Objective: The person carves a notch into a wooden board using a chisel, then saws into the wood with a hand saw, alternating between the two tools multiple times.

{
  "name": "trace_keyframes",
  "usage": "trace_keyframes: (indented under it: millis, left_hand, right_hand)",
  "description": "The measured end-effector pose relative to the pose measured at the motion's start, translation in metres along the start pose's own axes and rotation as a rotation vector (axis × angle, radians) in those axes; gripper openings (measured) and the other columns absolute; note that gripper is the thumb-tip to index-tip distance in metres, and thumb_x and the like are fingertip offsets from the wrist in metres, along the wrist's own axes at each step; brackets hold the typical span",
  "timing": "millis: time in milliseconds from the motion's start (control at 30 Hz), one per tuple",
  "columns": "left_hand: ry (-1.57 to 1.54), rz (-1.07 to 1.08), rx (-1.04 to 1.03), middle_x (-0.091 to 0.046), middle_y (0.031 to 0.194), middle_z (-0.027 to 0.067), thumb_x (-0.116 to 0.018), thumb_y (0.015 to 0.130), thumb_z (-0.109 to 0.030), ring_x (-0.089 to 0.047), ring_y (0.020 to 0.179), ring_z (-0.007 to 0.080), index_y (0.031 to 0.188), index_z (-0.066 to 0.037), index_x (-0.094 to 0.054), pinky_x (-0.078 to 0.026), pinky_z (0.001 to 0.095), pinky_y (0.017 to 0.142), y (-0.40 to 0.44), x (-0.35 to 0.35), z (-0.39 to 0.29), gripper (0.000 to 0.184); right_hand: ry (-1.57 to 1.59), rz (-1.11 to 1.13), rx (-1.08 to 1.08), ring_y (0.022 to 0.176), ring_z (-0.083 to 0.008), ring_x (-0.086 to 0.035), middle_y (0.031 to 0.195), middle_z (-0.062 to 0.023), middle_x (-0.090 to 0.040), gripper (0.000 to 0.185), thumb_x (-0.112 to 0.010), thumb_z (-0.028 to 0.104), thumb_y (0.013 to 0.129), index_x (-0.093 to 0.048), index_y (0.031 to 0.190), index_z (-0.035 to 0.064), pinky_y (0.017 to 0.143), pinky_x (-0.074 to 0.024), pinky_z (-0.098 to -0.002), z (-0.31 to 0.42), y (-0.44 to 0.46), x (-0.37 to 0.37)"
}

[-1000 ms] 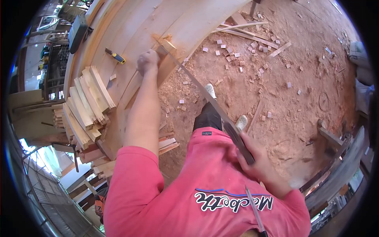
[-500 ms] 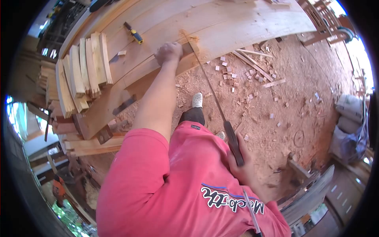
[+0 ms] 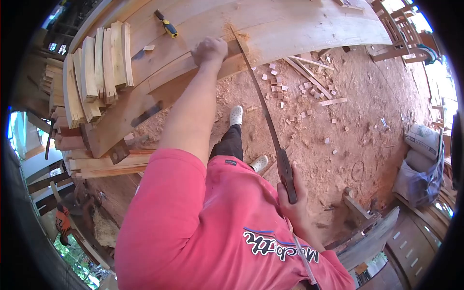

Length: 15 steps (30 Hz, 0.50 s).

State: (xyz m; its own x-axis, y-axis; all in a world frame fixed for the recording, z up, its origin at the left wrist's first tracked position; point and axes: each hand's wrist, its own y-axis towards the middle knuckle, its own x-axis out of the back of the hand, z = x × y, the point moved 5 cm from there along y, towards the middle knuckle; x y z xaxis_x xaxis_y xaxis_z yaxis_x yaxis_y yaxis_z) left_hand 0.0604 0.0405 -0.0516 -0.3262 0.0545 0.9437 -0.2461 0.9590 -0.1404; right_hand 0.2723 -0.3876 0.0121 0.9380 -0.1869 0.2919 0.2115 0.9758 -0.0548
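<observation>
My right hand is wrapped round the dark handle of a long handsaw. The blade slants up and left to the end of a curved wooden piece at the bench edge, with sawdust round the tip. My left hand is closed on that same piece, just left of the blade; its fingertips are hidden. On the bench, beyond my left hand, lies a chisel with a yellow and dark handle.
Stacked curved wood pieces stand at the left. Small offcuts and strips litter the dusty floor. Sacks are at the right, near a wooden stand. A person in orange is at the lower left.
The view has swung right, so bench, stacks and floor sit differently in the frame. Both hands keep their hold, and the saw now stands steeper in view.
</observation>
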Motion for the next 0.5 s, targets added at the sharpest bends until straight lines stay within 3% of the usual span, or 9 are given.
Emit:
trace_keyframes:
  millis: [100, 167, 300, 333, 400, 467, 500]
  left_hand:
    - [0.013, -0.054, -0.010, -0.073, 0.114, 0.0195, -0.039, 0.094, -0.034, -0.068, 0.113, 0.0354, 0.107, -0.002, -0.076, -0.044, 0.0497, 0.103, 0.006, -0.008, 0.002, 0.051]
    - [0.034, -0.064, -0.033, -0.075, 0.111, 0.0157, -0.042, 0.094, -0.034, -0.069, 0.111, 0.0312, 0.101, -0.007, -0.078, -0.046, 0.0481, 0.099, 0.010, -0.012, 0.004, 0.046]
    - [0.004, -0.089, -0.023, -0.075, 0.111, 0.0159, -0.042, 0.094, -0.034, -0.068, 0.110, 0.0310, 0.100, -0.006, -0.078, -0.045, 0.0485, 0.100, 0.008, -0.019, 0.010, 0.045]
    - [0.002, -0.114, -0.046, -0.074, 0.110, 0.0181, -0.040, 0.095, -0.035, -0.069, 0.109, 0.0344, 0.099, -0.006, -0.078, -0.046, 0.0509, 0.099, 0.008, -0.021, 0.010, 0.047]
    - [-0.029, -0.172, -0.117, -0.074, 0.107, 0.0212, -0.039, 0.096, -0.037, -0.069, 0.105, 0.0387, 0.097, -0.006, -0.077, -0.048, 0.0541, 0.097, 0.006, -0.022, 0.006, 0.049]
    - [-0.092, -0.184, -0.195, -0.073, 0.103, 0.0236, -0.041, 0.096, -0.038, -0.069, 0.100, 0.0409, 0.094, -0.005, -0.076, -0.051, 0.0548, 0.092, -0.001, -0.017, 0.006, 0.048]
    - [-0.156, -0.064, -0.083, -0.072, 0.103, 0.0235, -0.044, 0.097, -0.036, -0.069, 0.097, 0.0418, 0.095, -0.005, -0.075, -0.053, 0.0547, 0.089, -0.003, -0.014, 0.007, 0.044]
  right_hand:
    - [-0.023, 0.082, -0.120, 0.088, -0.0102, -0.061, 0.103, -0.0106, -0.068, 0.062, -0.063, 0.002, 0.093, -0.041, 0.152, 0.0011, 0.077, -0.0513, -0.0270, -0.021, 0.047, -0.030]
    - [-0.005, 0.035, -0.004, 0.078, -0.0082, -0.057, 0.095, -0.0070, -0.066, 0.063, -0.063, 0.002, 0.094, -0.041, 0.152, 0.0015, 0.069, -0.0492, -0.0246, -0.013, 0.098, -0.056]
    - [0.063, -0.023, -0.092, 0.068, -0.0051, -0.050, 0.094, -0.0050, -0.063, 0.059, -0.056, -0.002, 0.094, -0.041, 0.152, 0.0018, 0.060, -0.0432, -0.0237, 0.054, 0.113, -0.031]
    - [0.049, -0.034, -0.074, 0.068, -0.0051, -0.050, 0.094, -0.0050, -0.063, 0.059, -0.056, -0.002, 0.094, -0.041, 0.152, 0.0018, 0.060, -0.0432, -0.0237, 0.048, 0.103, -0.021]
    - [0.098, -0.150, 0.074, 0.088, -0.0115, -0.063, 0.109, -0.0075, -0.067, 0.064, -0.062, -0.001, 0.094, -0.040, 0.154, 0.0061, 0.074, -0.0523, -0.0260, 0.026, 0.080, 0.002]
    - [0.285, -0.124, -0.002, 0.086, -0.0090, -0.060, 0.112, -0.0065, -0.065, 0.067, -0.059, -0.003, 0.094, -0.035, 0.157, 0.0057, 0.068, -0.0505, -0.0249, 0.013, 0.085, 0.008]
    - [0.414, -0.164, -0.096, 0.081, -0.0073, -0.058, 0.108, -0.0051, -0.065, 0.066, -0.058, -0.003, 0.095, -0.036, 0.156, 0.0045, 0.065, -0.0488, -0.0241, 0.001, 0.093, 0.006]
